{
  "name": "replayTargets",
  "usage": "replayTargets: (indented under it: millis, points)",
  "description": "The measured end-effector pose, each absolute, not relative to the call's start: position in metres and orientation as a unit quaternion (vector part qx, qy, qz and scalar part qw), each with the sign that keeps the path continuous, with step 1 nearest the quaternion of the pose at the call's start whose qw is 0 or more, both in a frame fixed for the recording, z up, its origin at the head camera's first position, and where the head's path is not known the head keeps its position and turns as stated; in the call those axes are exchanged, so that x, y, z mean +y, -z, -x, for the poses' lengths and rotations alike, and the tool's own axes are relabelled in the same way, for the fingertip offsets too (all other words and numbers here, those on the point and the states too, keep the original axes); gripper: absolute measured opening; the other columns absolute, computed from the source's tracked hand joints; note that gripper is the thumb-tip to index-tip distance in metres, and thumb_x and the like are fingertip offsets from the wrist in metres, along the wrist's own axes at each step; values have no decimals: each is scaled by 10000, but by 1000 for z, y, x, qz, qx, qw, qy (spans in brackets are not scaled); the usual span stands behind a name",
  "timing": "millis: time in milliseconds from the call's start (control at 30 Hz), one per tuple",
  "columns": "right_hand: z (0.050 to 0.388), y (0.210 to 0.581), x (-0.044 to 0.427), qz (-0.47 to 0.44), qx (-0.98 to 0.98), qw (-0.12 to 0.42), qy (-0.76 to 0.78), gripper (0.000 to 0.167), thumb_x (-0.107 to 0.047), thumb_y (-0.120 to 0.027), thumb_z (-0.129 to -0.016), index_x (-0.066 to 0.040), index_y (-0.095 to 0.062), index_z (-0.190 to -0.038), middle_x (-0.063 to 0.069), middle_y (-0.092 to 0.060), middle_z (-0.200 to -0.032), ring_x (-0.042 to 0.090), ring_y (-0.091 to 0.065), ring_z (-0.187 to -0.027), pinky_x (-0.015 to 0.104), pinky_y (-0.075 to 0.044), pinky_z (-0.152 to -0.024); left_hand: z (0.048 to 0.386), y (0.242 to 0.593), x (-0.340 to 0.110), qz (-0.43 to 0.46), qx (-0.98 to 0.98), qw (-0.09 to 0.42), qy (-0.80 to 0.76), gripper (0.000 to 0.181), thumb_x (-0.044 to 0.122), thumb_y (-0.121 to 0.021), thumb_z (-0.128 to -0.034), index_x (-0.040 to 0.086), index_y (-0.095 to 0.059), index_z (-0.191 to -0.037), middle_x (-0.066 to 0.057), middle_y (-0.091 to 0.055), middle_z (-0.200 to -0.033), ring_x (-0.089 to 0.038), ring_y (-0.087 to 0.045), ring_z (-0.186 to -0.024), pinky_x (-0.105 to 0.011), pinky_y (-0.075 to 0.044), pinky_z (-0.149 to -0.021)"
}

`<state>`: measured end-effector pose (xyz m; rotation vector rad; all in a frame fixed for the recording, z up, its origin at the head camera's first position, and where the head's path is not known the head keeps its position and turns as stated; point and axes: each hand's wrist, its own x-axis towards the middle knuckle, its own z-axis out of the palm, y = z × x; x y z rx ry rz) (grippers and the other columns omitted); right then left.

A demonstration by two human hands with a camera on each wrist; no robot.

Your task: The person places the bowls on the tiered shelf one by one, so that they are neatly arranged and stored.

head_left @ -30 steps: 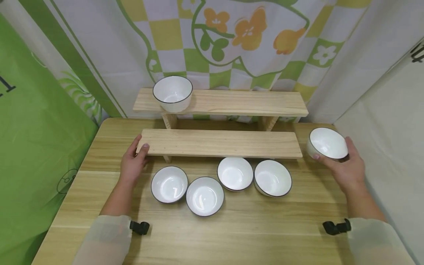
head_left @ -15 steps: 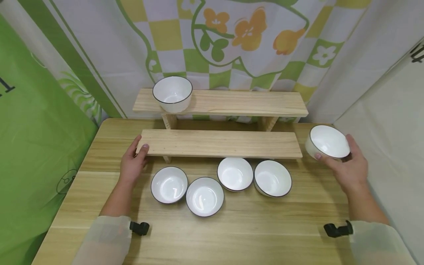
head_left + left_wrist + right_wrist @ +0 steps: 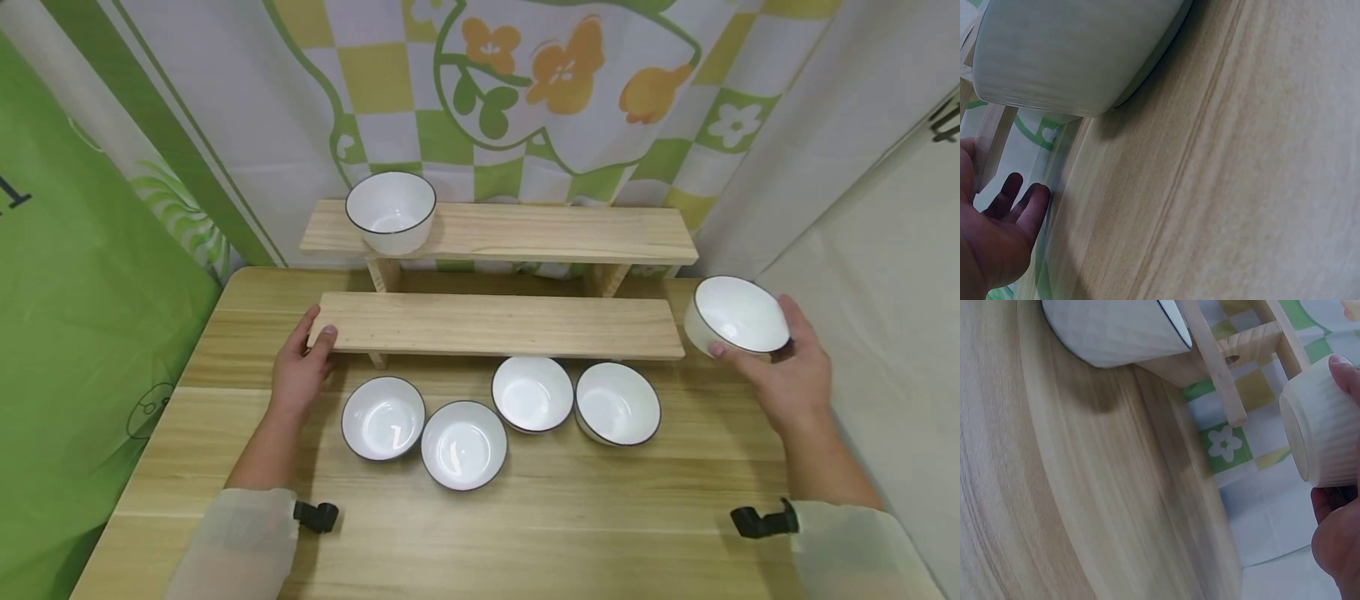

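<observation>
My right hand (image 3: pixel 798 379) holds a white bowl (image 3: pixel 738 315) with a dark rim, thumb on its near side. The bowl is off the table, tilted, just right of the two-tier wooden shelf (image 3: pixel 495 325). In the right wrist view its ribbed outer wall (image 3: pixel 1329 428) shows, with part of my hand (image 3: pixel 1341 544) around it. My left hand (image 3: pixel 300 367) grips the left end of the shelf's lower board, thumb on top. The left wrist view shows some of that hand's fingers (image 3: pixel 1034 209) clear of the board. Another white bowl (image 3: pixel 392 212) stands on the upper board, at its left.
Several white bowls stand on the wooden table (image 3: pixel 525 533) before the shelf: one bowl (image 3: pixel 384 418) at the left, a second bowl (image 3: pixel 465 445) beside it, others further right, such as the rightmost bowl (image 3: pixel 618 403). A patterned curtain (image 3: pixel 525 100) hangs behind the shelf.
My right hand has lifted the bowl a little higher, and the bowl has lately shifted slightly left toward the shelf. The left hand stays at the shelf's end.
</observation>
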<state>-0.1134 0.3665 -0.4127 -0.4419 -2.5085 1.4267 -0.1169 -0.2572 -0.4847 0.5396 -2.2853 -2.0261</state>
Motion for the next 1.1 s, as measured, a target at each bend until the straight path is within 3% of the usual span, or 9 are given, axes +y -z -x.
replayTargets:
  millis: [267,433,600,900,1100]
  points:
    - [115,406,356,140,-850,118,-495,1063,-178,-891,-830,-258,-234,-1663,27,-213,-1712,144,-295,-1504,172,-247,-1187,120,487,-260,-174,-728,15,663,644,410,-592,-1056,372,-313,-1635,-106,-323,-1663,-292,-447,-1403,-489,-427,-1134]
    - [118,402,349,115,-849,133,-498,1039,-122,-889,-813,-191,-281,-1653,24,-246,-1704,125,-306,-1495,95,-257,-1136,119,487,-259,-175,-736,21,653,644,455,-612,-1037,389,-346,-1621,-101,-371,-1642,-268,-490,-1356,-355,-505,-1044]
    - [120,398,341,95,-851,128,-500,1031,-100,-885,-810,-160,-289,-1648,19,-256,-1702,125,-318,-1494,50,-273,-1093,119,487,-259,-174,-738,27,651,643,485,-626,-1021,401,-374,-1606,-100,-390,-1634,-273,-508,-1349,-292,-526,-998]
    - [123,390,327,67,-859,111,-495,1057,-127,-904,-804,-202,-280,-1654,-10,-224,-1712,120,-306,-1493,69,-265,-1112,119,486,-259,-171,-742,27,648,599,474,-623,-1026,413,-407,-1582,56,-230,-1704,-261,-475,-1389,-406,-481,-1090]
    - [128,385,316,59,-855,106,-505,1058,-101,-912,-792,-201,-299,-1649,25,-275,-1692,126,-360,-1456,87,-305,-1107,121,486,-260,-177,-743,23,645,584,428,-606,-1047,345,-419,-1594,42,-239,-1702,-243,-483,-1371,-412,-479,-1091]
